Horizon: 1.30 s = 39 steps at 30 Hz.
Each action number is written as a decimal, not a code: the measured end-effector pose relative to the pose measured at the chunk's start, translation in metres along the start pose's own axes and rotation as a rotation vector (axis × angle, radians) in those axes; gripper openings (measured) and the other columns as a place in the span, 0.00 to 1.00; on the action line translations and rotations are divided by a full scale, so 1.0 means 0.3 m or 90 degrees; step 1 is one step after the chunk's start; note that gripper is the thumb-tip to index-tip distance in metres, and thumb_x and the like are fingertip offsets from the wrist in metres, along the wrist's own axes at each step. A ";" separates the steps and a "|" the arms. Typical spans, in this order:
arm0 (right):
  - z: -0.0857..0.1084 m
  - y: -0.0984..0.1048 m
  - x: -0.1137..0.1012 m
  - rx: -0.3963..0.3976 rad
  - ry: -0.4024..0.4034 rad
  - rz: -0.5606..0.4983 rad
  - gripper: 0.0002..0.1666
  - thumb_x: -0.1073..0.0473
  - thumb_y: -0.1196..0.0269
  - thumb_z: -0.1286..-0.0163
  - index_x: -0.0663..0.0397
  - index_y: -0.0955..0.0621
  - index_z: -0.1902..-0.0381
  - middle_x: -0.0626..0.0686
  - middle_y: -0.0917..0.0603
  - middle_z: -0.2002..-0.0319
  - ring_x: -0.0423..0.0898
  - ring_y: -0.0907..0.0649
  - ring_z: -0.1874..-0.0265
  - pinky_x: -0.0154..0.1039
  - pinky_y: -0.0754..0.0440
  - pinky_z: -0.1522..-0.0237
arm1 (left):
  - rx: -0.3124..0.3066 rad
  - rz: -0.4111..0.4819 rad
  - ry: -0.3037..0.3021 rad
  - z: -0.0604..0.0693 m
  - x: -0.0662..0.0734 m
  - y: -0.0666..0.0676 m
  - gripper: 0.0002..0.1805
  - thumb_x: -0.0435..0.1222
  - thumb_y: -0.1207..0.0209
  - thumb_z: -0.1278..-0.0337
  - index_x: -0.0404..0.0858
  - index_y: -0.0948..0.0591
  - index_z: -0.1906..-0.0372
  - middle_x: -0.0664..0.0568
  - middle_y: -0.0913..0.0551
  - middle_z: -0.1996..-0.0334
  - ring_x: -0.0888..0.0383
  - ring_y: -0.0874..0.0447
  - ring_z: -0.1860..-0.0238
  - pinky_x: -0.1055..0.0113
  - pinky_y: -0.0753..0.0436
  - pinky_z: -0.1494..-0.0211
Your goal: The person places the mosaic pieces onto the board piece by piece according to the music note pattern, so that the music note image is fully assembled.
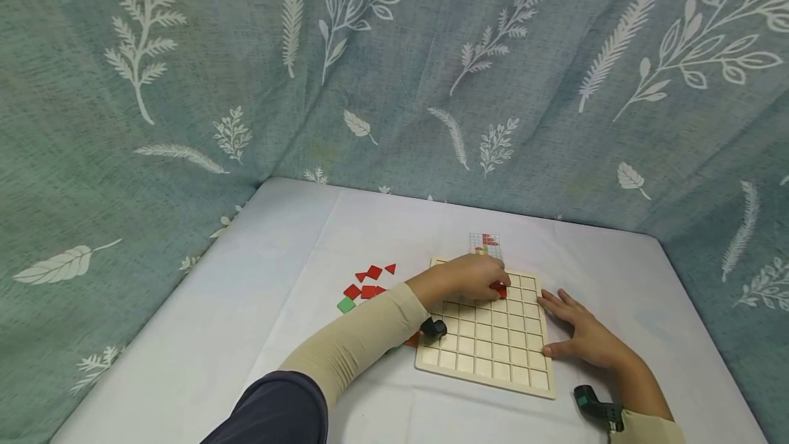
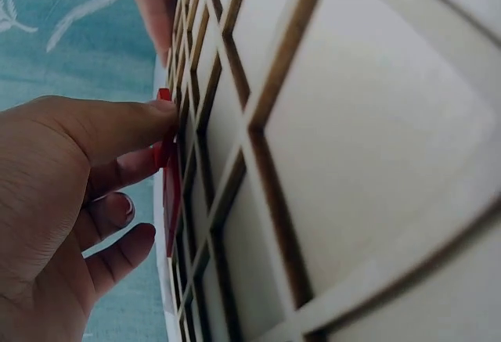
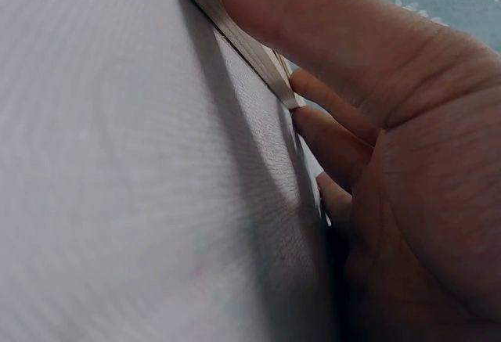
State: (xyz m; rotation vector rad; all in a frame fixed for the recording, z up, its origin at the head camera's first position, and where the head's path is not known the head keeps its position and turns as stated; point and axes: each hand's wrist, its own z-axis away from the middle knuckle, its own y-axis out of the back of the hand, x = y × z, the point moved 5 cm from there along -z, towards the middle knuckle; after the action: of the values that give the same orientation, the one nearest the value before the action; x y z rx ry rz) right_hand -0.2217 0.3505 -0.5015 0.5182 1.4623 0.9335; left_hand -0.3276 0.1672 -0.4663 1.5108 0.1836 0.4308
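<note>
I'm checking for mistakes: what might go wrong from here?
The red piece pinched by the left hand might slip or land askew. The right hand touches the edge of the board, so a push could shift it. The left sleeve passes near loose red pieces and might brush them.

Smooth, matt wooden board (image 1: 483, 348); smooth, plastic-looking red piece (image 2: 163, 153); matt cloth backdrop (image 1: 407, 101)

held red piece (image 2: 165, 146) partly hidden, card print (image 1: 487, 241) illegibly small
</note>
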 end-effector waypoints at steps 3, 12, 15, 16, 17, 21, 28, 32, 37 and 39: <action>-0.001 -0.002 -0.002 0.001 -0.002 0.000 0.63 0.37 0.23 0.60 0.54 0.34 0.28 0.58 0.43 0.26 0.66 0.55 0.28 0.74 0.56 0.40 | 0.006 -0.005 0.000 0.000 -0.002 -0.004 0.12 0.46 0.39 0.37 0.52 0.16 0.50 0.62 0.23 0.60 0.68 0.28 0.64 0.71 0.27 0.61; 0.003 0.003 -0.001 0.010 0.003 0.004 0.62 0.37 0.23 0.60 0.54 0.33 0.29 0.58 0.43 0.26 0.66 0.54 0.28 0.75 0.56 0.41 | 0.022 -0.040 -0.012 -0.026 0.002 -0.007 0.08 0.47 0.39 0.37 0.52 0.15 0.57 0.62 0.25 0.64 0.67 0.29 0.66 0.71 0.27 0.63; 0.002 0.004 0.002 0.012 0.007 0.003 0.62 0.37 0.23 0.60 0.53 0.33 0.29 0.58 0.43 0.26 0.66 0.54 0.27 0.75 0.56 0.41 | 0.015 -0.044 -0.011 -0.035 0.003 -0.008 0.09 0.48 0.40 0.36 0.52 0.15 0.57 0.62 0.24 0.63 0.68 0.28 0.66 0.71 0.26 0.62; 0.002 0.003 0.003 0.011 0.007 0.002 0.62 0.38 0.23 0.60 0.53 0.33 0.29 0.58 0.43 0.26 0.66 0.55 0.27 0.75 0.56 0.41 | 0.012 -0.044 -0.010 -0.035 0.003 -0.010 0.09 0.48 0.41 0.36 0.52 0.15 0.57 0.62 0.24 0.63 0.67 0.28 0.65 0.71 0.26 0.62; 0.001 0.001 0.004 0.010 0.007 0.002 0.62 0.37 0.23 0.60 0.53 0.33 0.28 0.58 0.43 0.26 0.66 0.55 0.27 0.75 0.56 0.41 | 0.009 -0.043 -0.008 -0.035 0.003 -0.010 0.09 0.48 0.41 0.35 0.52 0.15 0.57 0.62 0.24 0.63 0.67 0.27 0.65 0.71 0.26 0.62; -0.002 -0.003 0.005 0.005 0.001 0.000 0.62 0.37 0.23 0.60 0.53 0.34 0.28 0.58 0.43 0.26 0.66 0.55 0.27 0.74 0.56 0.41 | -0.001 -0.038 -0.004 -0.031 0.004 -0.011 0.09 0.47 0.41 0.35 0.51 0.14 0.56 0.61 0.23 0.62 0.67 0.27 0.64 0.71 0.26 0.60; -0.005 0.000 0.010 0.004 0.001 -0.005 0.62 0.37 0.23 0.59 0.53 0.34 0.28 0.57 0.43 0.26 0.66 0.55 0.27 0.74 0.56 0.40 | -0.010 -0.019 0.003 -0.009 0.001 0.003 0.07 0.46 0.40 0.35 0.49 0.15 0.59 0.61 0.24 0.65 0.66 0.29 0.66 0.71 0.29 0.64; -0.004 0.001 0.008 0.006 0.011 -0.005 0.62 0.37 0.23 0.59 0.53 0.33 0.28 0.58 0.43 0.26 0.66 0.55 0.28 0.75 0.56 0.41 | -0.014 -0.015 -0.001 0.001 0.005 0.013 0.06 0.44 0.39 0.36 0.47 0.16 0.61 0.60 0.25 0.67 0.65 0.30 0.67 0.71 0.31 0.65; -0.001 0.001 0.004 0.010 0.014 -0.003 0.62 0.38 0.23 0.60 0.53 0.33 0.28 0.58 0.43 0.26 0.66 0.54 0.28 0.75 0.55 0.41 | -0.020 -0.023 0.001 0.004 0.008 0.012 0.05 0.42 0.40 0.34 0.47 0.16 0.60 0.59 0.24 0.65 0.65 0.29 0.66 0.71 0.29 0.63; -0.001 0.000 0.004 0.009 0.011 -0.001 0.62 0.38 0.23 0.60 0.53 0.33 0.28 0.58 0.43 0.26 0.66 0.54 0.28 0.75 0.55 0.41 | -0.020 -0.025 0.004 0.007 0.006 0.008 0.06 0.41 0.41 0.34 0.47 0.15 0.59 0.59 0.23 0.64 0.65 0.27 0.65 0.71 0.28 0.62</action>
State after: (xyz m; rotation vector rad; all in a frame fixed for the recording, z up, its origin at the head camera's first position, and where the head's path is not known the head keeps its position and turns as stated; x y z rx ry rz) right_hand -0.2221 0.3513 -0.5021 0.5207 1.4864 0.9289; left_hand -0.3255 0.1661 -0.4635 1.4722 0.2098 0.4061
